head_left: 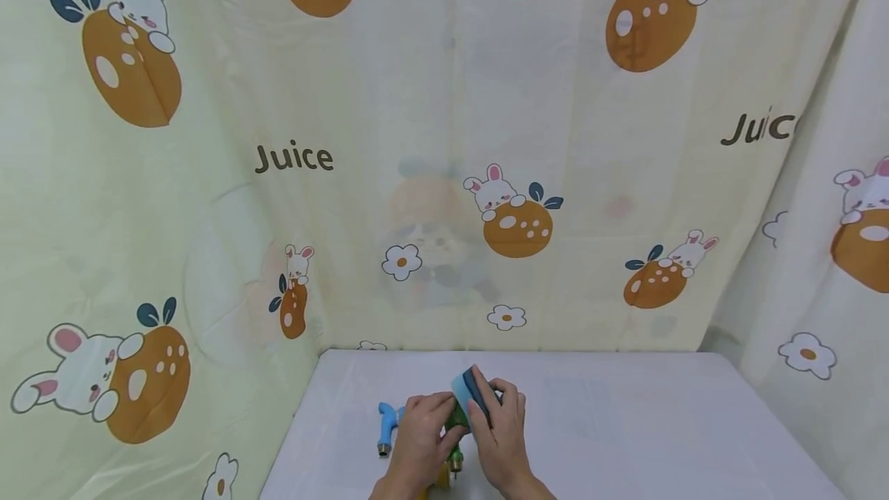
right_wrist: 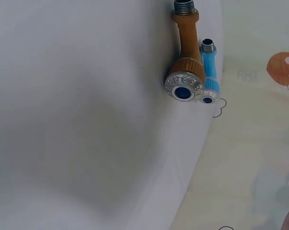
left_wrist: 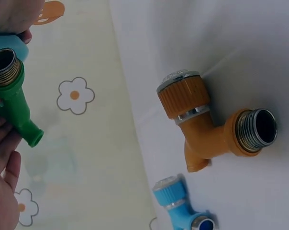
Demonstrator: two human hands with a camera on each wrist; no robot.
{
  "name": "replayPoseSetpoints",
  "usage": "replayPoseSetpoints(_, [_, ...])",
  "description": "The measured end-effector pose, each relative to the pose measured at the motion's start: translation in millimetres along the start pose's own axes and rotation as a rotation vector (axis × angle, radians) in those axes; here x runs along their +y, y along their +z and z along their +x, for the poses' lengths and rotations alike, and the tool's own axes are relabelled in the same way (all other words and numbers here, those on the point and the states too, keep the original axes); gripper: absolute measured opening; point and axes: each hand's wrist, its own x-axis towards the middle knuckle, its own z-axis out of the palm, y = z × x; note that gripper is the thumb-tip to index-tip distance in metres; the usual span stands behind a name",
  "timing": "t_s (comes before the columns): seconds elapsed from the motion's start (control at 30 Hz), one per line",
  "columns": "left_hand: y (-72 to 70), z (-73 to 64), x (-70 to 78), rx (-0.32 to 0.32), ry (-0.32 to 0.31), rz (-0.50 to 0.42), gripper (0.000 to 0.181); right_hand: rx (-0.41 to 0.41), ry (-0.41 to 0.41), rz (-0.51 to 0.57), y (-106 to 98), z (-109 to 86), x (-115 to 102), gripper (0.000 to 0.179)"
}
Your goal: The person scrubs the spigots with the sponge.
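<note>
My left hand holds a green plastic tap with a threaded metal end, raised above the table. My right hand grips a sponge, light blue with a dark blue layer, against the green tap. Fingers of both hands hide much of the tap in the head view. In the left wrist view, the sponge's light blue side shows behind the threaded end. Only a sliver of green and part of a hand reach the right wrist view's edge.
An orange tap lies on the white table below my hands. Beyond it, to the left in the head view, is a light blue tap. A patterned curtain hangs behind the table and along its sides.
</note>
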Motion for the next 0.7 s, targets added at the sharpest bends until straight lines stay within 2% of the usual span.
replayPoseSetpoints(0.13, [0.4, 0.4, 2.3, 0.033, 0.057, -0.022, 0.038, -0.007, 0.072, 0.089, -1, 4.9, 1, 0.046])
replayPoseSetpoints(0.27, [1.8, 0.0, 3.6, 0.066, 0.122, -0.044, 0.034, -0.049, 0.165, 0.181, -4, 11.5, 4, 0.047])
replayPoseSetpoints(0.4, [4.7, -0.7, 3.4, 0.078, 0.19, -0.04, 0.035, -0.12, 0.256, 0.2, -5, 16.1, 10, 0.052])
replayPoseSetpoints(0.5, [6.2, -1.4, 3.3, 0.084, 0.219, -0.043, 0.036, -0.161, 0.293, 0.229, -6, 16.3, 14, 0.058])
replayPoseSetpoints(0.6, [7.3, -2.1, 4.4, 0.084, 0.193, -0.095, 0.036, -0.176, 0.321, 0.281, -8, 15.3, 17, 0.067])
replayPoseSetpoints(0.7, [9.6, -2.5, 3.8, 0.075, 0.102, -0.248, 0.034, -0.179, 0.347, 0.319, -9, 13.6, 18, 0.075])
